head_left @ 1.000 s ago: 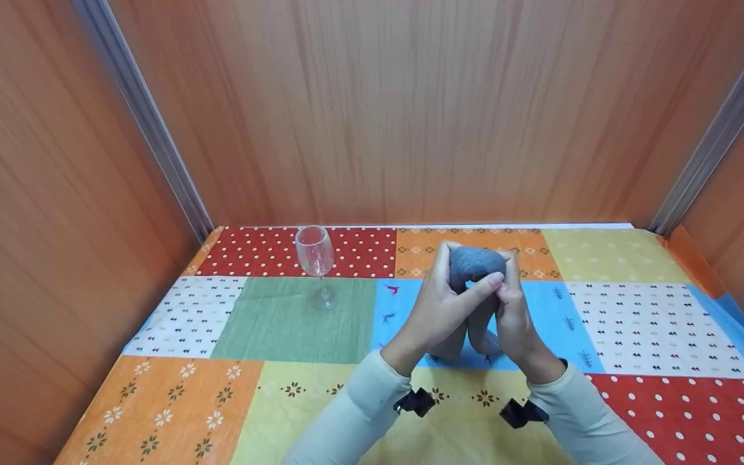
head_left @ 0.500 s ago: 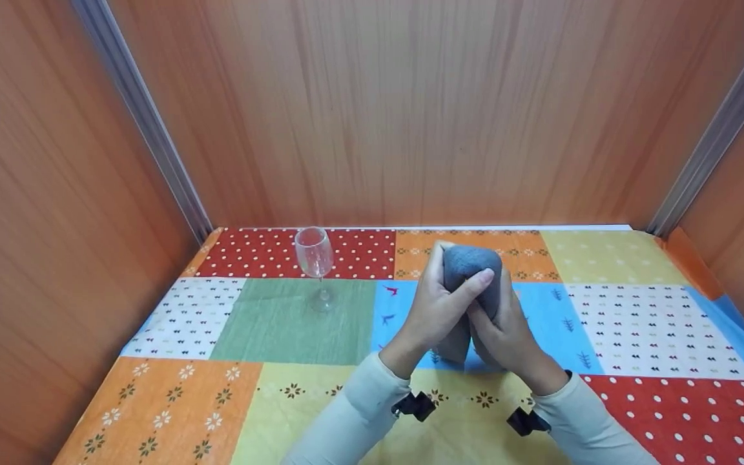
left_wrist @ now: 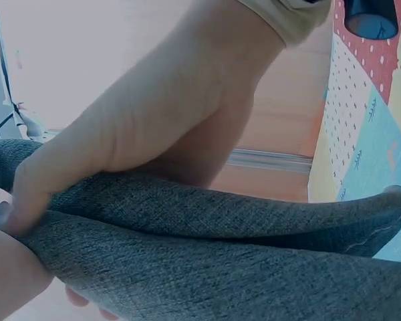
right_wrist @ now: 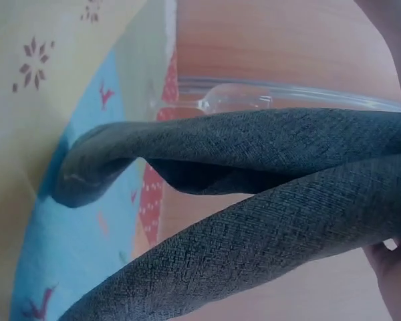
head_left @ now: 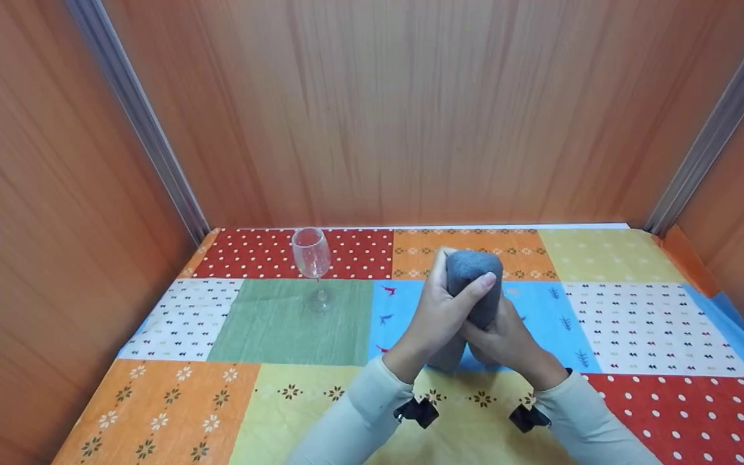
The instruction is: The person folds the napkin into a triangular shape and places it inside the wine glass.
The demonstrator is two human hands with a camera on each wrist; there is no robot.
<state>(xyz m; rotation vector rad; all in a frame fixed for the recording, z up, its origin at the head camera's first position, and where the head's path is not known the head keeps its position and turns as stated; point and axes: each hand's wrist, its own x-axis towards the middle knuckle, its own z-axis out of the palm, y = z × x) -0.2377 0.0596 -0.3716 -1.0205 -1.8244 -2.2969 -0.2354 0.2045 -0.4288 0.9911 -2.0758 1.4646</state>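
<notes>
In the head view a grey fabric neck pillow [head_left: 475, 266] stands bent into an upside-down U right of the middle. My left hand [head_left: 435, 315] grips it near the top from the left, thumb laid across the front. Lower down, my right hand [head_left: 506, 334] holds it from the right, and the two hands meet in front. From the left wrist the pillow [left_wrist: 254, 267] shows as two long lobes side by side. Their lower part reaches the tablecloth in the right wrist view of the pillow [right_wrist: 274, 144]. Most fingers are hidden behind the fabric.
A clear stemmed glass [head_left: 312, 255] stands upright at the back left, apart from the hands. A patchwork tablecloth [head_left: 294, 329] covers the table. Wood-grain panels [head_left: 385, 116] close off the back and both sides.
My right hand has slid from near the top of the pillow to lower down. The pillow's upper part is squeezed together, so its gap no longer shows. The glass stays put.
</notes>
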